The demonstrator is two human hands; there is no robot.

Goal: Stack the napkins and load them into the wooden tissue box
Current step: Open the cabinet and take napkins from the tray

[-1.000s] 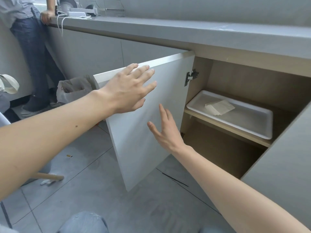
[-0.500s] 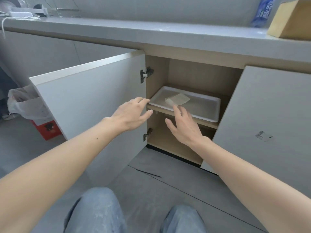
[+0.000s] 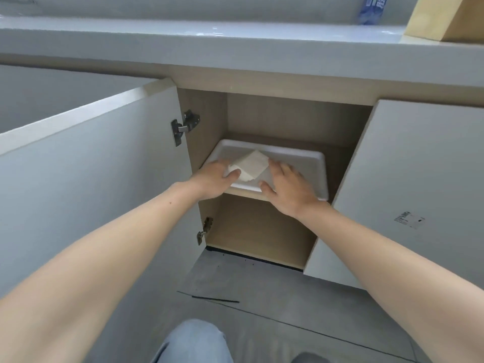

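Both hands have advanced from the cabinet mouth onto the tray since half a second ago; the view has closed in and dropped lower.

Left hand (image 3: 213, 180): palm down at the tray's near-left corner, fingers loosely spread, thumb tip touching the near-left edge of the napkins. Nothing gripped.

Right hand (image 3: 285, 183): palm down over the tray's near rim, fingers splayed flat, fingertips (image 3: 275, 166) just beside the napkins' right edge. Nothing gripped; thumb rests on the rim.

Napkins (image 3: 252, 163): small cream-coloured folded squares, lying skewed on one another, corner pointing to the back. Count cannot be told. They sit between the two hands, in the left half of the tray.

White plastic tray (image 3: 309, 166): shallow, on the upper shelf of the open cabinet, its near rim overhanging the shelf edge slightly.

Cabinet door (image 3: 91, 166): swung wide to the left, clear of both arms.

Wooden object (image 3: 450, 19): on the tabletop above, upper right, only partly in view; likely the tissue box, not certain.

Step in hand, as judged: retrieval and squaring of the napkins, at the very start of the task. Next move calls for closing both hands inward to align the edges into a neat stack, pinching it without fanning the sheets, then lifting it out and up to the box.
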